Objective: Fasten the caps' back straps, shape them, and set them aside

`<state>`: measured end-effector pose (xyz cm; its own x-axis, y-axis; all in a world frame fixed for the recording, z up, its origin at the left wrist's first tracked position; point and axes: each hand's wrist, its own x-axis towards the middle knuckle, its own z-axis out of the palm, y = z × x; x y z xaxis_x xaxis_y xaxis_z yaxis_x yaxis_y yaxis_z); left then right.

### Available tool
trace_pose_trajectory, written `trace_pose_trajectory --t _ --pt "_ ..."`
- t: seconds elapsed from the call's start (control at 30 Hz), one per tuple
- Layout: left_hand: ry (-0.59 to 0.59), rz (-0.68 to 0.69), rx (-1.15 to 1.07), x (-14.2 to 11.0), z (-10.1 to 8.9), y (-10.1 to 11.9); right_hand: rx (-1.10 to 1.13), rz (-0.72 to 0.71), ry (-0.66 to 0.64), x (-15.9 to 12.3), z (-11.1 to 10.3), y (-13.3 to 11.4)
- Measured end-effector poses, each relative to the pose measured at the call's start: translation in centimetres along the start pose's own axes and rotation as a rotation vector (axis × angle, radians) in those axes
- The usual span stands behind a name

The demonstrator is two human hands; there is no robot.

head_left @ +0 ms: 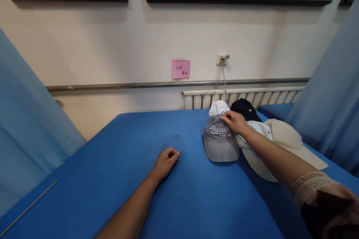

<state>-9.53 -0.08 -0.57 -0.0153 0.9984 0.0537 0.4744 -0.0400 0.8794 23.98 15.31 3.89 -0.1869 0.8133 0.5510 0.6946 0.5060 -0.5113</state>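
My right hand (235, 121) pinches the crown of a grey baseball cap (221, 145) with "Always" lettered on its front; its brim points toward me. Close behind it sits a white cap (217, 107) with dark lettering, partly covered. A dark navy cap (245, 108) lies beyond my right wrist. Under my right forearm are a pale cap (259, 160) and a cream wide-brimmed hat (288, 140), both partly hidden. My left hand (166, 162) rests on the blue surface, left of the grey cap, its fingers curled together with nothing visible in them.
The blue-covered table (92, 171) reaches the wall, where a radiator (202, 100), a metal rail (120, 86) and a plugged-in cable (224, 78) are. A pink note (181, 69) hangs above. Blue curtains (25, 127) flank both sides. A thin stick (30, 206) lies at the left edge.
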Motion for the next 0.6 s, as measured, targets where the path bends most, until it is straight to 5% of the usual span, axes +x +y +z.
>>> trace_pose_trajectory --t 0.6 --pt "-0.035 -0.001 -0.014 0.0 0.1 -0.1 0.007 -0.037 -0.020 2.6 2.2 0.1"
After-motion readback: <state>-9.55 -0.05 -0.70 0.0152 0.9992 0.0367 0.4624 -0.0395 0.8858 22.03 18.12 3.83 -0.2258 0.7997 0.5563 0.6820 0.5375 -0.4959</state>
